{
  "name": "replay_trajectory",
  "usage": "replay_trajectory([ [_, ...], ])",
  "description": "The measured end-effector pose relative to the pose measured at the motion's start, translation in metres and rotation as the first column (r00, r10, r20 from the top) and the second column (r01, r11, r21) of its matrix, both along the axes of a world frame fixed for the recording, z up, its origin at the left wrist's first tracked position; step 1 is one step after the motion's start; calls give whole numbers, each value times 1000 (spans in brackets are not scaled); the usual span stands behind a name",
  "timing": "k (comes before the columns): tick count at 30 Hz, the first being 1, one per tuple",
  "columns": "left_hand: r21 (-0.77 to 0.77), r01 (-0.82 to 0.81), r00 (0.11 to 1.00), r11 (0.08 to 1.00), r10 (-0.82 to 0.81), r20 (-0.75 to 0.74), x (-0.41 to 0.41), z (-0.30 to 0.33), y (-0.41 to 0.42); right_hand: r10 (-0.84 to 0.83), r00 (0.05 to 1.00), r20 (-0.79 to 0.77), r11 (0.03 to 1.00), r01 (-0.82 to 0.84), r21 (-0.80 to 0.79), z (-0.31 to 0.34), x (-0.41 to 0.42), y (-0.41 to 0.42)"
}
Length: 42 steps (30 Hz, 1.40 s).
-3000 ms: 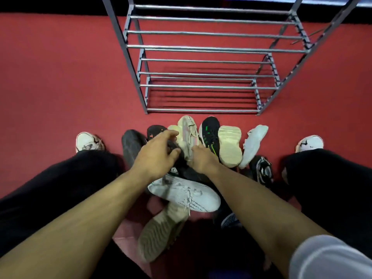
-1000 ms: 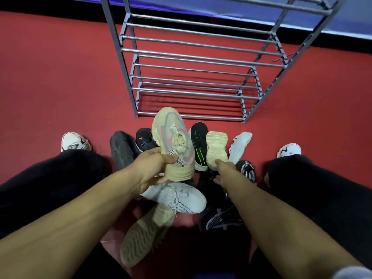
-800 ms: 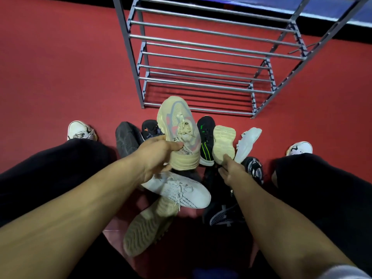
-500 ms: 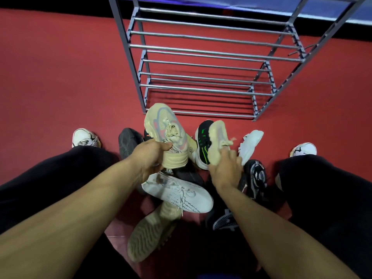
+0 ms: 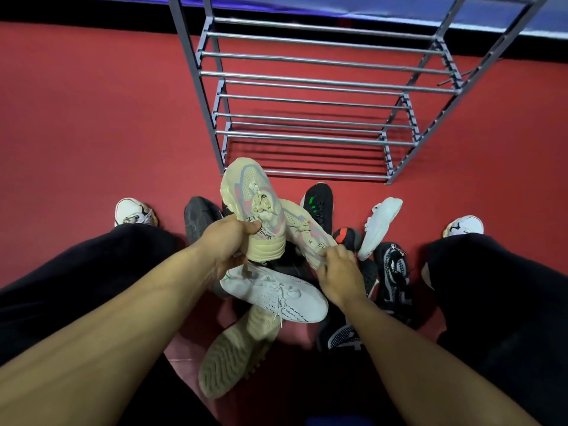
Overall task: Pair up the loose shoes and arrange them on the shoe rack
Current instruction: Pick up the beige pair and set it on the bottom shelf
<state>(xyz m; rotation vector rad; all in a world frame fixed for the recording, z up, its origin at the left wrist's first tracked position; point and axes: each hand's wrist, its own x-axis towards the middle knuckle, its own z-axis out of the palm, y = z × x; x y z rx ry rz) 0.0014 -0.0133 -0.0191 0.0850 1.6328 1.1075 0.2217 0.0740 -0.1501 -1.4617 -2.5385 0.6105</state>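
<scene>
My left hand (image 5: 229,241) grips the heel of a cream sneaker (image 5: 250,192) with pink and grey panels, held up with its toe toward the rack. My right hand (image 5: 339,273) holds the heel of the matching cream sneaker (image 5: 302,229), which lies right beside the first one, the two touching. Both are lifted above a pile of loose shoes on the red floor. The grey metal shoe rack (image 5: 319,87) stands just beyond, its bar shelves bare.
In the pile lie a white sneaker (image 5: 276,296), a tan shoe sole-up (image 5: 233,355), a black shoe with green marks (image 5: 319,204), a white shoe on its side (image 5: 379,226), black-and-white knit shoes (image 5: 395,272) and a dark grey shoe (image 5: 199,216). My legs in black trousers flank the pile.
My left hand lifted the cream sneaker off the pile. My right hand then picked up the overturned matching one, turned it upright and brought it against the first.
</scene>
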Motion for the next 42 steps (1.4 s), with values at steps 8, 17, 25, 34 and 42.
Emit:
replay_trajectory([
  [8,42,50,999,998,-50,-5,-5,-2,-3,-543,839,43,662,458,-593,-13,-7,39],
  [17,24,-92,995,996,91,34,-3,-18,-3,-836,538,-104,227,166,-960,9,-21,32],
  [25,-12,-192,979,981,193,69,-36,-33,41,-844,468,-262,296,0,-955,28,-64,58],
  [34,43,-122,978,992,128,-166,-90,-99,125,-778,582,-237,363,109,-925,-2,-122,131],
  [42,73,-146,952,987,160,-261,-139,-162,206,-771,580,-262,403,125,-907,-49,-196,203],
])
